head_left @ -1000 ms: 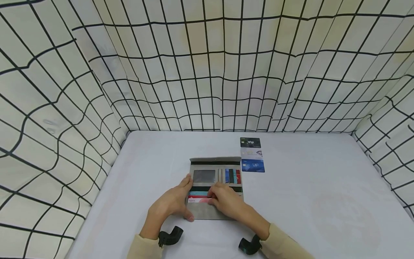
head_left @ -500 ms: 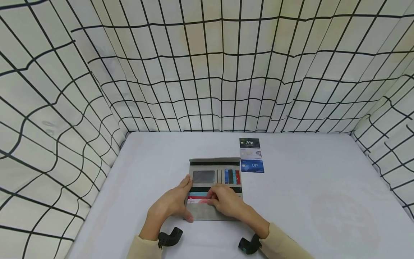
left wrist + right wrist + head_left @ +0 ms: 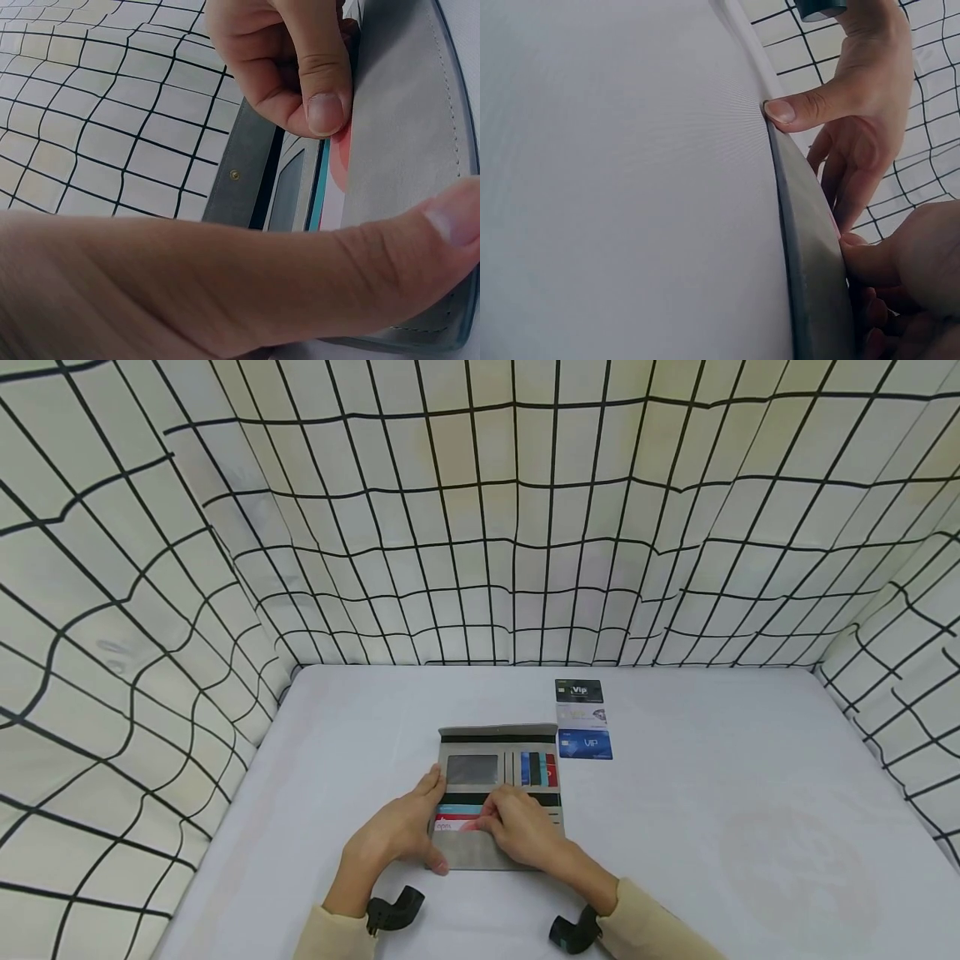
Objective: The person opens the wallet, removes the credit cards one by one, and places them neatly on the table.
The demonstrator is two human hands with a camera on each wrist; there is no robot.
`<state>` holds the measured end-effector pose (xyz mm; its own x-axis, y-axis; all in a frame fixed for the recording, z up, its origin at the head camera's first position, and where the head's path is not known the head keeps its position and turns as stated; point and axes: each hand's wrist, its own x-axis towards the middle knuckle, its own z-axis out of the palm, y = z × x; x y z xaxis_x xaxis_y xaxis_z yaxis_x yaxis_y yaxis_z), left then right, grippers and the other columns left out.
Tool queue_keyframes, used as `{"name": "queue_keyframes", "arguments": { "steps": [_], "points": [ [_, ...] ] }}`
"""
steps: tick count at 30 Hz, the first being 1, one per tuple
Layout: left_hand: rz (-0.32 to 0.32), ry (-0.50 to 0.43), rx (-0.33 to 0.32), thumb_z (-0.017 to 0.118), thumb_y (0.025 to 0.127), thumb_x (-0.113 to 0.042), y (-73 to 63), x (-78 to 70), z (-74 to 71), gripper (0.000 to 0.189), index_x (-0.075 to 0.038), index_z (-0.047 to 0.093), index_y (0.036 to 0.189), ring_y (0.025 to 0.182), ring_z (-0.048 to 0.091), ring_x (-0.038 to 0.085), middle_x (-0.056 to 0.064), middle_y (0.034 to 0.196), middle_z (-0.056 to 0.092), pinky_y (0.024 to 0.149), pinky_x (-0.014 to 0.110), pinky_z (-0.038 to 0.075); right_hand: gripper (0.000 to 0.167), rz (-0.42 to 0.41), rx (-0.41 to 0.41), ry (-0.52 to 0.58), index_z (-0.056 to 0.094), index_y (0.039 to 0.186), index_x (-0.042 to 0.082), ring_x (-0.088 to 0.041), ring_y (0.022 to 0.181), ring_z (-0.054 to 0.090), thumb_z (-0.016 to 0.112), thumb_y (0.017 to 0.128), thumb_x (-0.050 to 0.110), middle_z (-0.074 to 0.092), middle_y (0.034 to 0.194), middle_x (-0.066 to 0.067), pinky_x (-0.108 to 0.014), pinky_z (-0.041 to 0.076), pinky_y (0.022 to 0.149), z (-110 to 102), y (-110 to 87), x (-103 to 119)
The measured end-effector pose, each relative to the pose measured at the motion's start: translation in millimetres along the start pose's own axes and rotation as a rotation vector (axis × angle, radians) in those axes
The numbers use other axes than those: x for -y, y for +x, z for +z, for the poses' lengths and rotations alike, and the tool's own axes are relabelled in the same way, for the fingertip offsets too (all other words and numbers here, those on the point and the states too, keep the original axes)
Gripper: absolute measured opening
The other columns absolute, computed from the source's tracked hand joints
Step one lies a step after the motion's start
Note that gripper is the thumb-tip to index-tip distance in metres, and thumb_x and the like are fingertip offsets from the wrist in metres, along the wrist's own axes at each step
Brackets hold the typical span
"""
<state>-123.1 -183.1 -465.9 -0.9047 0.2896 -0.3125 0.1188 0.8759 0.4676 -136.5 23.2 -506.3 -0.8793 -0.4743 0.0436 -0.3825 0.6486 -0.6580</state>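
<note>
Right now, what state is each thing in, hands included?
Wallet: open, lying on the table.
Snap: unfastened.
Pink-and-white card: partly in a wallet slot.
Upper-slot cards: tucked in, edges showing.
Black card: flat, outside the wallet.
Pale card: same.
Blue card: same.
Left hand: rests on the wallet's left side.
Right hand: pinches the pink-and-white card.

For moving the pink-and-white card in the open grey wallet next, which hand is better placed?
Probably the right hand: its thumb and finger pinch the pink-and-white card. The left hand touches the left edge of the open grey wallet, so it seems better for steadying.
</note>
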Motion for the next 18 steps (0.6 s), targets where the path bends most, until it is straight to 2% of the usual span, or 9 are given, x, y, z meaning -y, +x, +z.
{"name": "queue_keyframes", "arguments": {
  "steps": [6, 18],
  "points": [
    [-0.004, -0.002, -0.006, 0.101, 0.053, -0.025, -0.4, -0.8, 0.3, 0.125, 0.005, 0.032, 0.153, 0.153, 0.029, 0.033, 0.018, 0.167, 0.020, 0.118, 0.049, 0.036, 0.013, -0.007, -0.029, -0.023, 0.067, 0.082, 0.013, -0.006, 0.070, 0.047, 0.072, 0.093, 0.020, 0.056, 0.080, 0.004, -0.017, 0.042, 0.061, 3.3, -1.5, 2.1],
    [-0.004, 0.006, -0.009, 0.101, 0.052, -0.024, 0.2, -1.0, -0.9, 0.125, 0.005, 0.032, 0.153, 0.153, 0.029, 0.033, 0.019, 0.166, 0.020, 0.119, 0.048, 0.035, 0.010, 0.002, -0.064, -0.053, 0.067, 0.086, 0.011, -0.005, 0.065, 0.046, 0.071, 0.094, 0.016, 0.056, 0.082, 0.002, -0.016, 0.043, 0.057, 7.4, -2.3, 4.2]
  ]
}}
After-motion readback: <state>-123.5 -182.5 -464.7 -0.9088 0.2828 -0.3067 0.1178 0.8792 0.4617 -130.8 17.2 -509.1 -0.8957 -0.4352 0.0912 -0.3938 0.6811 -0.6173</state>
